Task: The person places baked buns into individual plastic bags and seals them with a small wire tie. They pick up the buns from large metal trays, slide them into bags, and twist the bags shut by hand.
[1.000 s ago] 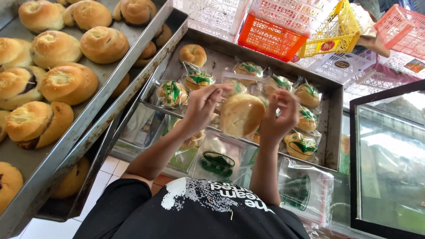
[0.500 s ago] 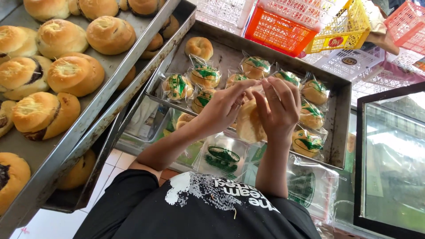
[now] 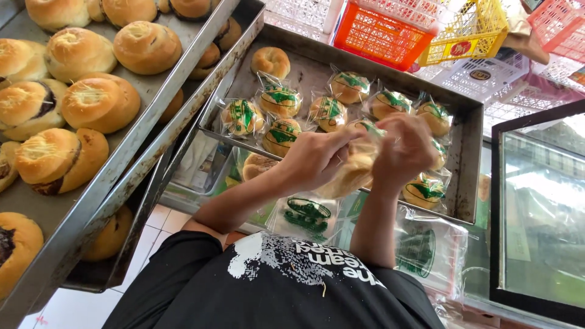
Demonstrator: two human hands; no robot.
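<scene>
Clearly soft and light, the bagged bun [image 3: 356,167] sits squeezed between my left hand [image 3: 314,159] and right hand [image 3: 405,149], both pinching its slippery plastic wrap, so I'd grip the bag's loose edge.

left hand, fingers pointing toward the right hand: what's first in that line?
The bagged bun that the left hand already grips; just beyond it, the right hand on the same bag. Depth between the hands is hard to judge.
</scene>
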